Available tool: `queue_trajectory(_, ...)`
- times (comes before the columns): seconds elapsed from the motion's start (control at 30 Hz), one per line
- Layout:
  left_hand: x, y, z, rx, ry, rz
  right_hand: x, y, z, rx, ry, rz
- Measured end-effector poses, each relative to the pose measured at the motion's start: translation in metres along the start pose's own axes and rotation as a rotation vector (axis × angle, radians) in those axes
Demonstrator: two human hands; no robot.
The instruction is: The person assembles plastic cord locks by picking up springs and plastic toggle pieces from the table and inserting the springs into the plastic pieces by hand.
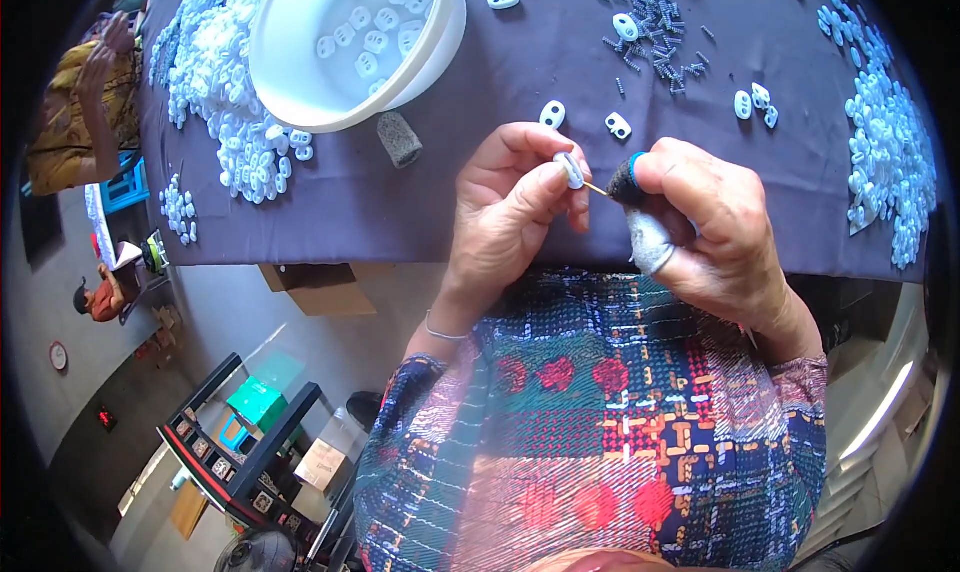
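Observation:
Above the near edge of the table, my left hand (505,204) pinches a small white plastic cord lock (573,170) between thumb and fingertips. A thin tan stick (597,189) is gripped in my right hand (720,197), its tip meeting the cord lock. Whether the tip goes into it I cannot tell. A dark cover (625,182) with a blue band sits on my right forefinger, and a whitish one (651,242) wraps the thumb. Just beyond my hands lie two loose two-holed white pieces (552,114). Farther off is a scatter of small dark springs (660,32).
A white tub (442,57) with several white pieces in it stands at the far left. Beside it are a heap of white parts (225,82) and a grey fabric piece (399,140). Another heap (885,152) lies at the right edge. A person (85,112) is at the left.

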State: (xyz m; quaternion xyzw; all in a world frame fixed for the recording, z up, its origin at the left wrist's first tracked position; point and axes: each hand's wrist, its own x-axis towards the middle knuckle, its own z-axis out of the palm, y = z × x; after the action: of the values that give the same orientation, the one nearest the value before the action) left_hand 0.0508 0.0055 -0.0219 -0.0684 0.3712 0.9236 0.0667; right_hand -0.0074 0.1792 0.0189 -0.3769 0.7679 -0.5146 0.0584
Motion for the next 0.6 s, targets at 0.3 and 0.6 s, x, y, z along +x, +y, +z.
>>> queue_trajectory(0.3, 0.0004, 0.0002, -0.0008, 0.012, -0.011, 0.003, -0.0004, -0.0026, -0.0013, -0.009, -0.007, 0.015)
queue_trajectory(0.6, 0.0013, 0.0006, -0.0002, -0.014, -0.005, 0.003, -0.0009, -0.0045, -0.0038, -0.002, -0.017, 0.029)
